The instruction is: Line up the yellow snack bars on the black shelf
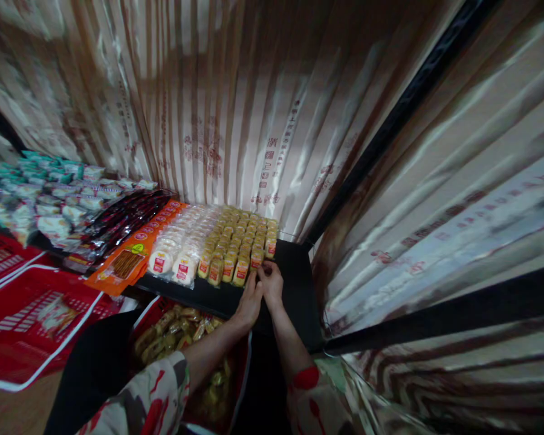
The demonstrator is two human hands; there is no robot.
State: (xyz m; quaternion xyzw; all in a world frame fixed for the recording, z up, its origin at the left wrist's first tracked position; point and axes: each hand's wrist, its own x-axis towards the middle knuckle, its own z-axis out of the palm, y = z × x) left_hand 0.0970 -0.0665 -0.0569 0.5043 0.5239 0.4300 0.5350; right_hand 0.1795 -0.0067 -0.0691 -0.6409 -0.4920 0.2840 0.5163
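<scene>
Several rows of small yellow snack packets [236, 235] with red labels stand upright on a black shelf [297, 266]. My left hand [250, 300] and my right hand [272, 284] meet at the front right end of these rows. Between their fingertips is one yellow snack packet [256, 258], pinched low on its front. The fingers of both hands are closed, and part of the grip is hidden behind them. Below my left forearm a red basket [247, 374] holds many loose packets [176, 329] in clear wrappers.
Left of the yellow rows lie round white packets [184, 269], orange flat bags [127, 263], dark packets [122, 220] and green-and-white packets [57, 193]. More red baskets [22, 338] stand at the lower left. A printed curtain [236, 121] hangs behind, with a black post [381, 139] at the right.
</scene>
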